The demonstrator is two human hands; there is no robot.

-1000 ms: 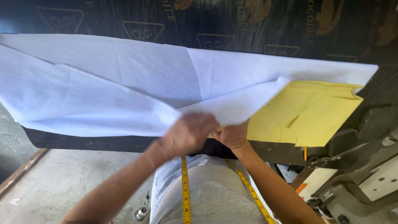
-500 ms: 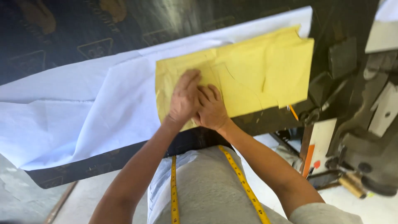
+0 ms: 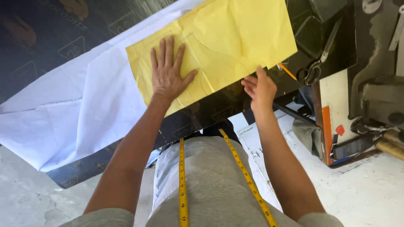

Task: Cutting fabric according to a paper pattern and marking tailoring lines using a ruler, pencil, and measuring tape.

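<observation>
On a dark table (image 3: 219, 113) over concrete floor, creased yellow paper (image 3: 240, 38) is pressed by the left hand (image 3: 168, 73), fingers splayed; the right hand (image 3: 260, 88), fingers loosely apart, is held at the near edge.

A creased yellow paper pattern (image 3: 235, 38) with curved pencil lines lies flat and slightly askew on the dark surface (image 3: 50, 38), partly overlapping white fabric (image 3: 84, 113).

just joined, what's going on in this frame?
A person stands at a dark table with a yellow measuring tape hanging down their front. Their left hand lies flat on a yellow paper sheet with curved lines drawn on it. The right hand is open at the sheet's near edge. White fabric lies spread beside the sheet, and scissors rest to the right.
</observation>
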